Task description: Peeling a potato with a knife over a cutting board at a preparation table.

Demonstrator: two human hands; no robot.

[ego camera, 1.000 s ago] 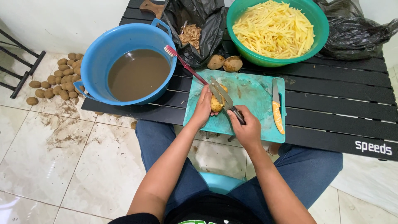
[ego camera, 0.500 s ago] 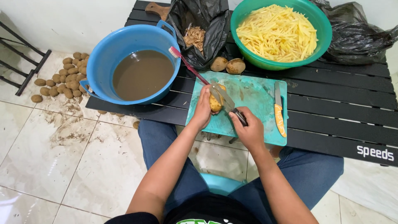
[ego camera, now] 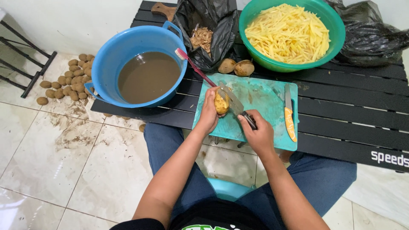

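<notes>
My left hand (ego camera: 208, 114) is wrapped round a potato (ego camera: 221, 103), fingers closed on it, holding it just above the board (ego camera: 264, 106). My right hand (ego camera: 257, 134) is closed tight round the dark handle of a peeler (ego camera: 235, 105), its blade lying against the potato's right side. Orange knife (ego camera: 290, 114) lies on the board's right edge. Two potatoes (ego camera: 235, 67) sit behind the board. Blue tub (ego camera: 140, 64) of brown water left, toothbrush (ego camera: 194, 66) on its rim; green bowl (ego camera: 292, 32) of cut strips behind.
</notes>
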